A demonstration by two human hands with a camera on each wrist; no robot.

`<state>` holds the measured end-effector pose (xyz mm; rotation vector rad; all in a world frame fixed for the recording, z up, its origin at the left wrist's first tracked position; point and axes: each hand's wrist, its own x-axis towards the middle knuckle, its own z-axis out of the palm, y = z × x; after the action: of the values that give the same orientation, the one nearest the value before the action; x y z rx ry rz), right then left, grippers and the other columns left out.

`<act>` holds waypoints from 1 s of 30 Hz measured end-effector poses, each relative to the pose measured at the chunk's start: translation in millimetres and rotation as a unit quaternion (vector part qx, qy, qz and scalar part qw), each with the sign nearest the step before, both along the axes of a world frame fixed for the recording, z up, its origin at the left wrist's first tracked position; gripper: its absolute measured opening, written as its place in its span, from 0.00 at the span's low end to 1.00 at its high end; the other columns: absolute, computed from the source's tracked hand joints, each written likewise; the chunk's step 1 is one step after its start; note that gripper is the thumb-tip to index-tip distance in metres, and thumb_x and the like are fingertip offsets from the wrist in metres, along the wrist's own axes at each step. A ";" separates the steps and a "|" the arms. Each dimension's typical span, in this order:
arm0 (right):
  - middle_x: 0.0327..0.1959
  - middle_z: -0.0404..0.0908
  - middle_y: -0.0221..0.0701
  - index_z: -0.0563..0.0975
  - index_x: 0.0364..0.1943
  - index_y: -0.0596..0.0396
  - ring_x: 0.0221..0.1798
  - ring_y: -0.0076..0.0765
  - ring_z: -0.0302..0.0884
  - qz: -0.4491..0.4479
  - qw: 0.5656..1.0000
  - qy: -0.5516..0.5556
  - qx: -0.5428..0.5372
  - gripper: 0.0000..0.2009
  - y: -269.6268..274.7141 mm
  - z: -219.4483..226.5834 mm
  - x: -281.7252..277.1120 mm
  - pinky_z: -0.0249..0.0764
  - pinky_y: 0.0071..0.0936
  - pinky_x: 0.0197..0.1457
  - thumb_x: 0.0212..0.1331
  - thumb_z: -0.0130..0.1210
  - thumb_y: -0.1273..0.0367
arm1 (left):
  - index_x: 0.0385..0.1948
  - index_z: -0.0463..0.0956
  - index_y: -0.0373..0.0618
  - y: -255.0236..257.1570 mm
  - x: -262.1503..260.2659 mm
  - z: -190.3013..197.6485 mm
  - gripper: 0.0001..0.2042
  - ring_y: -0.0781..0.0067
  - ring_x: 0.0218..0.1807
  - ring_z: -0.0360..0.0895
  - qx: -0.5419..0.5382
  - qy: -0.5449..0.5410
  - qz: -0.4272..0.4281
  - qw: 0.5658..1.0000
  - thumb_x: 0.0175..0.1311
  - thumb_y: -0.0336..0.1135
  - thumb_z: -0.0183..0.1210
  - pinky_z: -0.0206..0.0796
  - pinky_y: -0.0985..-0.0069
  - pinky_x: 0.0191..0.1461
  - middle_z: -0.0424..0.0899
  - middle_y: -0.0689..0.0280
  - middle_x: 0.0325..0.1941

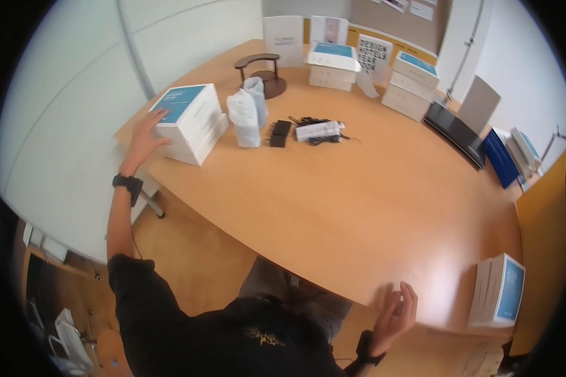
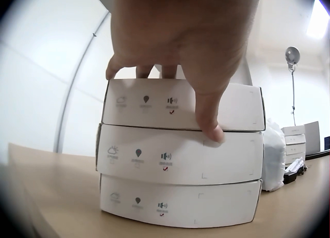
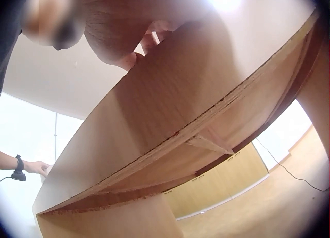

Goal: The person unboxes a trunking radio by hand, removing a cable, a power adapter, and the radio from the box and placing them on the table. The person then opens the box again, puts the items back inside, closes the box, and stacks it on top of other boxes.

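Observation:
A stack of three white boxes point(image 1: 198, 129) with a blue-labelled top stands at the table's left edge. The left hand point(image 1: 146, 139) rests on it from above, fingers over the top. In the left wrist view the thumb of the left hand point(image 2: 180, 47) lies against the front of the stacked boxes point(image 2: 180, 155), reaching the middle one. At the near table edge the right hand point(image 1: 397, 313) holds nothing, its fingers loosely bent. The right wrist view shows the right hand point(image 3: 129, 26) beside the table edge, its fingers partly hidden.
Wrapped items point(image 1: 244, 118), black adapters point(image 1: 280, 134) and a cabled power strip point(image 1: 319, 131) lie right of the stack. Behind are a brown stand point(image 1: 271, 81) and more boxes point(image 1: 333, 58), point(image 1: 410, 85). White boxes point(image 1: 497, 291) stand at the near right corner.

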<state>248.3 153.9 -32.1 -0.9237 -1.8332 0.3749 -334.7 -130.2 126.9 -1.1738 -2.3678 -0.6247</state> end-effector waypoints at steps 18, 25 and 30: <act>0.74 0.68 0.40 0.66 0.71 0.52 0.78 0.57 0.57 -0.390 0.887 -0.202 0.142 0.37 50.6 91.6 127.9 0.55 0.53 0.78 0.56 0.68 0.66 | 0.71 0.62 0.38 77.1 230.2 -138.2 0.32 0.46 0.76 0.62 0.109 -0.059 -0.158 0.980 0.62 0.24 0.59 0.49 0.53 0.79 0.69 0.52 0.73; 0.75 0.67 0.37 0.66 0.72 0.48 0.78 0.56 0.59 -0.429 0.839 -0.334 -0.021 0.42 79.3 86.3 162.5 0.59 0.52 0.77 0.48 0.73 0.64 | 0.68 0.65 0.37 88.6 248.1 -157.3 0.27 0.46 0.76 0.61 0.073 -0.092 -0.179 0.977 0.65 0.29 0.55 0.47 0.50 0.78 0.74 0.53 0.68; 0.73 0.70 0.37 0.69 0.69 0.47 0.75 0.55 0.64 -0.459 0.805 -0.375 -0.006 0.42 62.8 87.0 132.6 0.63 0.49 0.75 0.44 0.74 0.67 | 0.66 0.67 0.36 89.4 250.7 -157.7 0.24 0.48 0.75 0.63 0.054 -0.064 -0.168 0.982 0.67 0.31 0.52 0.50 0.51 0.75 0.79 0.53 0.63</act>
<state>380.9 216.7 54.9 -2.0185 -1.7530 -0.6878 -84.0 -40.8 -30.8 -1.5406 -2.2203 -0.9527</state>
